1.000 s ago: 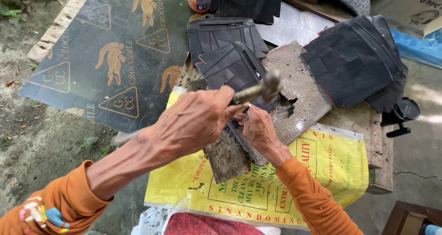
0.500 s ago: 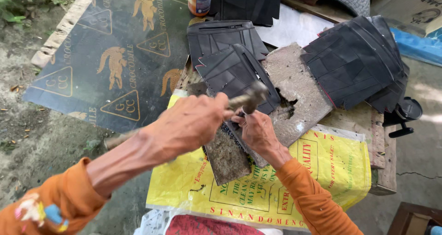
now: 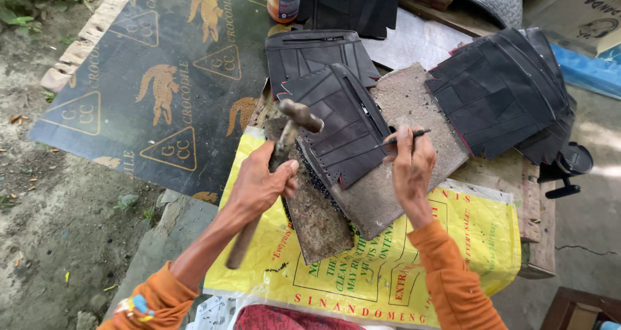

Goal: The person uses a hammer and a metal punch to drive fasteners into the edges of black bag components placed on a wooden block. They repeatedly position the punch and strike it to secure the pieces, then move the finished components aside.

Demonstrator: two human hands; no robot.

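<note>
The left hand (image 3: 259, 184) grips a hammer (image 3: 275, 168) partway up its wooden handle, fingers wrapped tight around it, the metal head raised above the work and tilted toward the upper right. The right hand (image 3: 411, 165) pinches a thin metal punch (image 3: 401, 138) between its fingers, the tool lying nearly level with its tip resting on a black leather piece (image 3: 339, 126). That piece (stitched in panels, with a zip running down it) lies on a flat grey stone slab (image 3: 420, 110), its lower edge lined with small notches. A rusty metal plate (image 3: 317, 220) lies just beside the slab, under the hammer handle. Both rest on a yellow printed sack (image 3: 479, 239) spread over the counter (image 3: 530, 213). More black leather pieces (image 3: 498, 97) are stacked to the right, near a dark printed sheet (image 3: 155, 84) at the left.
</note>
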